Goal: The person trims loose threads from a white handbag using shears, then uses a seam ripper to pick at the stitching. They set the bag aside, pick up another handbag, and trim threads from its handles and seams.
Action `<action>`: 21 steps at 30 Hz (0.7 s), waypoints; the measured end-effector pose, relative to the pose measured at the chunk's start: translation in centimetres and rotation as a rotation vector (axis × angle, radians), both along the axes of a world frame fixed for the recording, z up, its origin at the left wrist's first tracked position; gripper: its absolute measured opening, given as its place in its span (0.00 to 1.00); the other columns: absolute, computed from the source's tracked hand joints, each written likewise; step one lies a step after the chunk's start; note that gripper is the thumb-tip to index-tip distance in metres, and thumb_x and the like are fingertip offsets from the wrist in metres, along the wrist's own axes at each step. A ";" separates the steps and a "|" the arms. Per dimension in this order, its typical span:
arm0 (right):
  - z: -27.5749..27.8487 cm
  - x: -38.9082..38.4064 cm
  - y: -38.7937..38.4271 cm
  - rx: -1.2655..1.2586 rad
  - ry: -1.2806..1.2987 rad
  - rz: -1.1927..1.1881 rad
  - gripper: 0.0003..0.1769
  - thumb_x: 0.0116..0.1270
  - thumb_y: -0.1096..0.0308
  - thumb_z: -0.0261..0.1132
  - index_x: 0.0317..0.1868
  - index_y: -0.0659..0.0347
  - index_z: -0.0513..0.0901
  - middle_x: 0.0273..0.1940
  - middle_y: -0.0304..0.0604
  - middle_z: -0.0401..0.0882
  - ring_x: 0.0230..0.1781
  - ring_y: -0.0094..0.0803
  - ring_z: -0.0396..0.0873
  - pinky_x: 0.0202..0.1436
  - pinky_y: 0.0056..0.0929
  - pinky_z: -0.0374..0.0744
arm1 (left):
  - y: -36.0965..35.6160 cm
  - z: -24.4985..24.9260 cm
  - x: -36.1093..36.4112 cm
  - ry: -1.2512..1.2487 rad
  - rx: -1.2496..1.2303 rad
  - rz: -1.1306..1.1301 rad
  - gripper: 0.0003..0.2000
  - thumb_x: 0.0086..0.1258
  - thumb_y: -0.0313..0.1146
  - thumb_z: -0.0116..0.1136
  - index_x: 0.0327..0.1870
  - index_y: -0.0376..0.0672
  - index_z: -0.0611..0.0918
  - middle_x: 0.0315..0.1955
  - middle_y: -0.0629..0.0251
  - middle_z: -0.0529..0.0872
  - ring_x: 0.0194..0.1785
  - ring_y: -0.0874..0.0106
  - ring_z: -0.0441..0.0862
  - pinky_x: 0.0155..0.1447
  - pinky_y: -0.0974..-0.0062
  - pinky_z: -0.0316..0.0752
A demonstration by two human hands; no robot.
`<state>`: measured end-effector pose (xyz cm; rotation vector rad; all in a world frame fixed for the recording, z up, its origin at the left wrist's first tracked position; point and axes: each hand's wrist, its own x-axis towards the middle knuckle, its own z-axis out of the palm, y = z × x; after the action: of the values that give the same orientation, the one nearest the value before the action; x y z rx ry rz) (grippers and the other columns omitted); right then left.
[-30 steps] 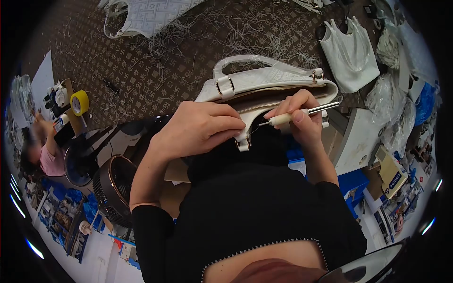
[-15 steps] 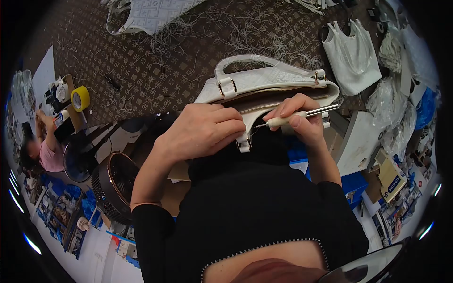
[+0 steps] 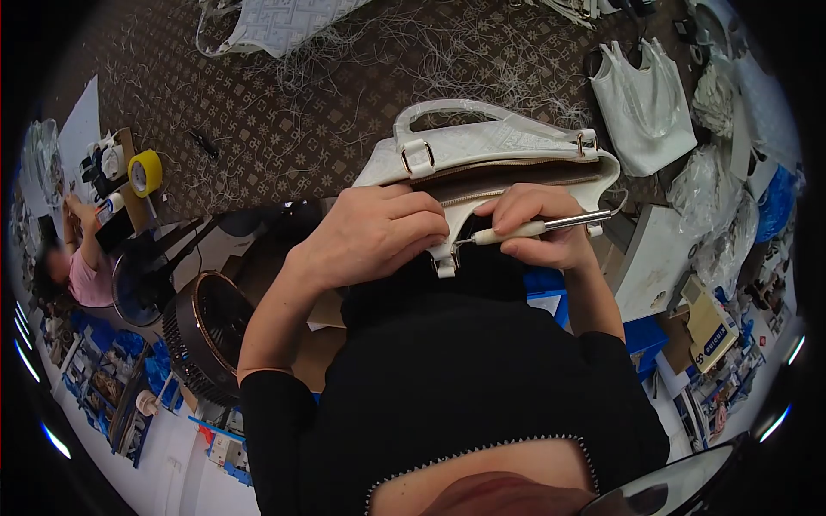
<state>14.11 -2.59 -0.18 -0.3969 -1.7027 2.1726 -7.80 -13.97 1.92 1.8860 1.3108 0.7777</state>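
A white embossed handbag (image 3: 499, 142) leans at the table's front edge, its zipped top open towards me and its carrying handle (image 3: 460, 106) wrapped in clear film. My left hand (image 3: 374, 232) is closed on the near side of the bag, fingertips right by a strap tab (image 3: 446, 261) with a metal buckle. In my right hand (image 3: 544, 225) is a pen-shaped tool (image 3: 508, 235) with a cream grip, a silver shaft pointing right and a thin tip. That tip lies against the tab, close to my left fingertips.
Loose threads litter the brown patterned table (image 3: 284, 146). Another white bag (image 3: 645, 112) stands at right, beside clear plastic wrapping (image 3: 701, 198). Yellow tape (image 3: 144, 174) sits at the left edge; below it is a black fan (image 3: 206, 331). A person in pink (image 3: 90, 271) works at far left.
My right hand has shifted slightly, and the tool's tip has moved left and down onto the tab. My left hand keeps its hold on the bag.
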 end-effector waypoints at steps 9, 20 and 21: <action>0.0 -0.2 0.1 0.015 0.002 0.039 0.09 0.48 0.78 0.70 0.32 0.63 0.82 0.31 0.41 0.82 0.33 0.31 0.80 0.51 0.36 0.77 | -0.3 -0.4 0.2 -0.010 0.013 0.018 0.05 0.56 0.29 0.62 0.32 0.46 0.79 0.32 0.72 0.81 0.31 0.72 0.79 0.31 0.76 0.74; 0.1 -0.2 0.3 0.042 -0.018 0.065 0.08 0.48 0.77 0.70 0.32 0.63 0.82 0.31 0.41 0.83 0.34 0.32 0.81 0.50 0.36 0.78 | -0.3 -0.3 0.3 -0.013 0.026 0.033 0.04 0.58 0.30 0.60 0.31 0.45 0.77 0.30 0.73 0.79 0.30 0.72 0.78 0.32 0.75 0.74; 0.1 -0.2 0.3 0.042 -0.018 0.067 0.08 0.48 0.77 0.70 0.32 0.63 0.82 0.31 0.41 0.83 0.34 0.32 0.81 0.50 0.36 0.78 | -0.4 -0.3 0.3 -0.018 0.031 0.037 0.04 0.57 0.30 0.60 0.31 0.45 0.77 0.30 0.72 0.79 0.30 0.71 0.77 0.32 0.75 0.74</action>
<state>13.90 -2.31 -0.08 -0.3541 -1.7922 2.1825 -7.53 -14.32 1.67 1.8797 1.3328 0.8363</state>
